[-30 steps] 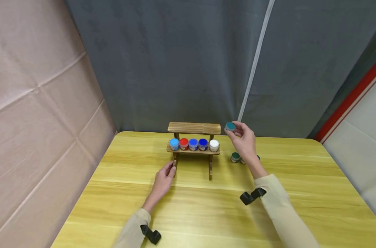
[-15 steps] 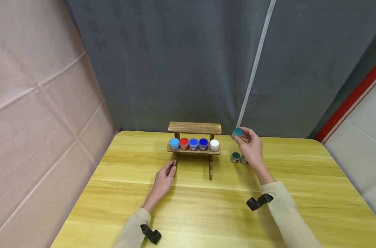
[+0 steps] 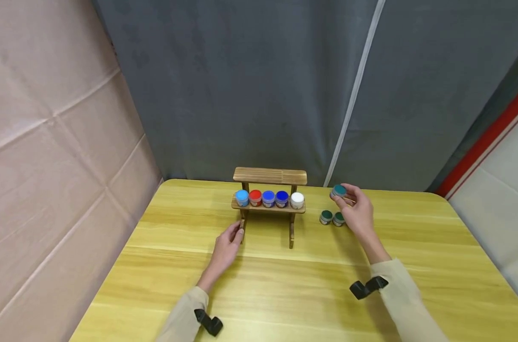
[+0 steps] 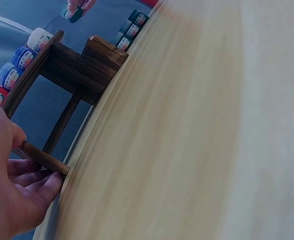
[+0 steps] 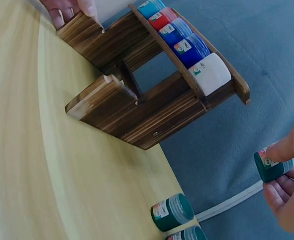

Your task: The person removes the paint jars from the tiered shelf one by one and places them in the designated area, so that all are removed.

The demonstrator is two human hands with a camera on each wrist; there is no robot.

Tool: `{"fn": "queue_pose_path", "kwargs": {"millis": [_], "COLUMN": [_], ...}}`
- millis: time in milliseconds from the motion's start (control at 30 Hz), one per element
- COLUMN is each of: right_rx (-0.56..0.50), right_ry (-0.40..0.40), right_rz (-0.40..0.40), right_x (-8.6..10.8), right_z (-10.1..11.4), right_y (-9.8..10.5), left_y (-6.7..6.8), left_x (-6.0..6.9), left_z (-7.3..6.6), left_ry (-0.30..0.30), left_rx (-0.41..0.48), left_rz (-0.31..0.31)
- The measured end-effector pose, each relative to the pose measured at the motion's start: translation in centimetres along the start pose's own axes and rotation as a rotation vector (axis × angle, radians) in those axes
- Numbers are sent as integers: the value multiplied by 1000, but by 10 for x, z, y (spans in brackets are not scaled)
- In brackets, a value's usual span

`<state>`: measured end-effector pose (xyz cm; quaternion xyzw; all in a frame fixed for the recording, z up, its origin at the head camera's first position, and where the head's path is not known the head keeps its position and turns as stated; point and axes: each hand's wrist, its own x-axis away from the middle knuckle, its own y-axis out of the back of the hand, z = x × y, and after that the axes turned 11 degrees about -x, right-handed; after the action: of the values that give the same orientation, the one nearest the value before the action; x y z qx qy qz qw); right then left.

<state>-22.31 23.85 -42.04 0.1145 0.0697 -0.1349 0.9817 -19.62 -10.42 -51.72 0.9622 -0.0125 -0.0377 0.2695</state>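
Observation:
A small two-tier wooden rack stands on the table, with several paint jars in a row on its lower shelf: light blue, red, two blues, and white. My left hand grips the rack's front left leg between thumb and fingers. My right hand pinches a green paint jar in the air, right of the rack. Below it, green jars stand on the table; the left wrist view shows three, one of them hidden in the head view.
The yellow wood-grain table extends in front of the rack. A dark grey curtain hangs behind its back edge. Pale cloth panels stand at the left, and a white panel with a red strip at the right.
My right hand has moved right and toward me, carrying the green jar away from the rack's right end. The second green jar on the table shows more fully. My left hand stays on the leg.

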Motion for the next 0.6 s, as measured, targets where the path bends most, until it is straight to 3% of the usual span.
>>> {"fn": "queue_pose_path", "kwargs": {"millis": [600], "right_rx": [38], "right_ry": [-27], "right_rz": [-23], "right_x": [12], "right_z": [-15], "right_y": [25], "left_y": [0], "left_x": [1], "left_z": [-3], "left_ry": [-1], "left_rx": [-14], "left_rz": [-1]}}
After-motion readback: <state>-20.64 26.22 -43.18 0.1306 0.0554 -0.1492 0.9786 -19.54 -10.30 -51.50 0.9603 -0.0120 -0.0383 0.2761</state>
